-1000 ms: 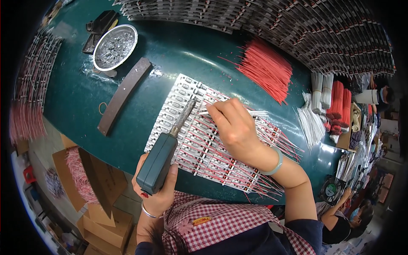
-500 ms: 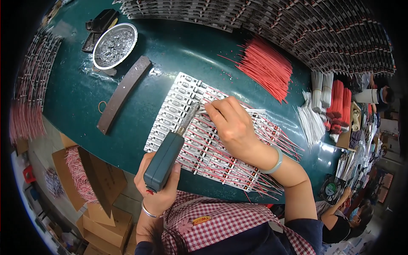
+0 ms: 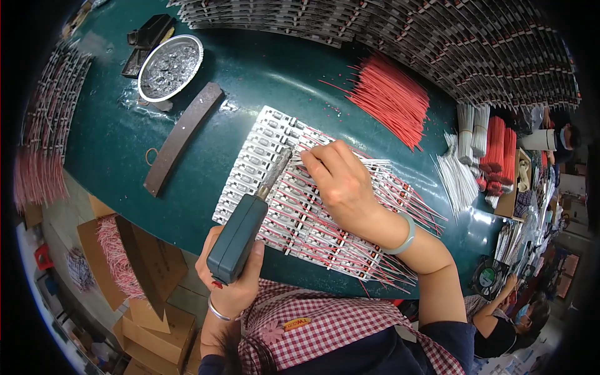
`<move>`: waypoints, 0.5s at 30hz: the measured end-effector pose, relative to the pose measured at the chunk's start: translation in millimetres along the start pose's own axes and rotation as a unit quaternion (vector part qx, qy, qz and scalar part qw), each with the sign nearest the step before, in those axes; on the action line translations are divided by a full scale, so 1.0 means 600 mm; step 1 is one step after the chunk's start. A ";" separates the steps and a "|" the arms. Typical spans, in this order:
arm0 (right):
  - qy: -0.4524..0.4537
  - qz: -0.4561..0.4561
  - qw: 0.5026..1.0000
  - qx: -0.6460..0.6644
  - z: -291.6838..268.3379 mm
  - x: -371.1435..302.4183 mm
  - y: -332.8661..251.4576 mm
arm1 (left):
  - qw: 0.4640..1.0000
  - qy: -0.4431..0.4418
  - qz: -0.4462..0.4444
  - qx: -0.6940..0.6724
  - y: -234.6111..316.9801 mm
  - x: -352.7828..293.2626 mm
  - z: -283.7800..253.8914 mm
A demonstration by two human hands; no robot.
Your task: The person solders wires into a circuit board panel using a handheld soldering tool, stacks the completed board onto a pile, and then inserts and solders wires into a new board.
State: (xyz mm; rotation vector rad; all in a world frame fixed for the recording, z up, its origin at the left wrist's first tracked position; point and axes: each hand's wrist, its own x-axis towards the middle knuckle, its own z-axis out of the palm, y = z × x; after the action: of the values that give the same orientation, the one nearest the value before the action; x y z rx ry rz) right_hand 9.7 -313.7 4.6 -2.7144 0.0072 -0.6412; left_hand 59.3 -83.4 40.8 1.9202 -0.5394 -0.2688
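Mid-frame, your left hand (image 3: 246, 282) wraps the soldering tool (image 3: 237, 237); your right hand (image 3: 342, 181) pinches white wires (image 3: 379, 164), seemingly steadying them.

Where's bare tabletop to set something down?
The green table is largely bare between the brown bar and the white panel, and between the dish and the red wire pile. It's crowded where the left hand holds the soldering iron over the panel, around the right hand and trailing wires, and at the right among the wire bundles.
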 end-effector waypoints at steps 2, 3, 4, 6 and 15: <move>-0.003 0.001 1.000 0.001 0.000 0.000 0.000 | 1.000 -0.001 -0.003 0.000 0.001 -0.001 0.000; -0.003 0.002 1.000 0.000 0.001 0.000 0.000 | 1.000 -0.003 -0.006 0.000 0.001 0.000 0.000; -0.001 0.001 1.000 -0.002 0.001 0.000 0.000 | 1.000 -0.003 -0.005 0.000 -0.001 0.000 0.000; 0.001 0.000 1.000 -0.004 0.004 0.000 0.002 | 0.999 0.001 0.029 0.012 -0.004 0.001 0.001; 0.016 -0.018 0.999 -0.023 0.005 0.001 0.002 | 1.000 -0.013 0.001 0.018 -0.002 0.002 0.005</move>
State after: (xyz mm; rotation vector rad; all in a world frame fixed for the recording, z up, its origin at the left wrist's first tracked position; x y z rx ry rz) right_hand 11.9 -313.9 1.7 -2.7545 -0.0184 -0.7018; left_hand 59.2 -85.9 38.3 1.9540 -0.5671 -0.2847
